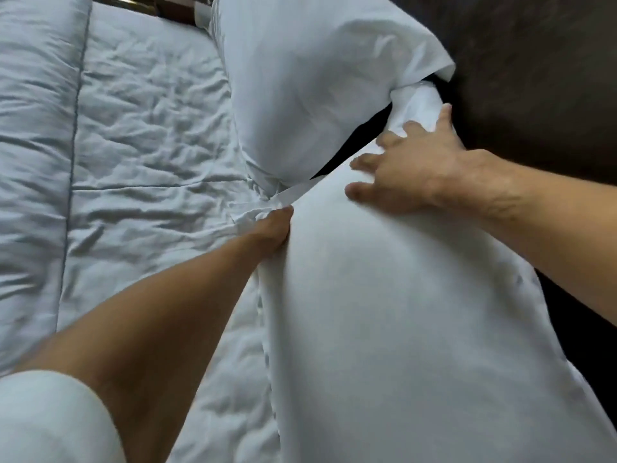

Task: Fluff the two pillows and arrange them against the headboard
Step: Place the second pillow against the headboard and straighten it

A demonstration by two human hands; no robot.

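Two white pillows lean along the dark headboard [534, 61] on the right. The near pillow [384, 312] fills the lower middle of the view. My left hand [272, 228] is closed on its left edge, with the fingers tucked under the fabric. My right hand [410, 165] lies flat on the pillow's upper end with fingers spread, the fingertips by the headboard. The far pillow [300, 78] stands beyond it, its lower corner touching the near one; a dark gap shows between them.
A wrinkled pale blue quilt [150, 145] covers the bed to the left, with a folded band [33, 128] along the far left. A white sleeve [50, 422] shows at the bottom left. A dark frame edge [167, 8] appears at the top.
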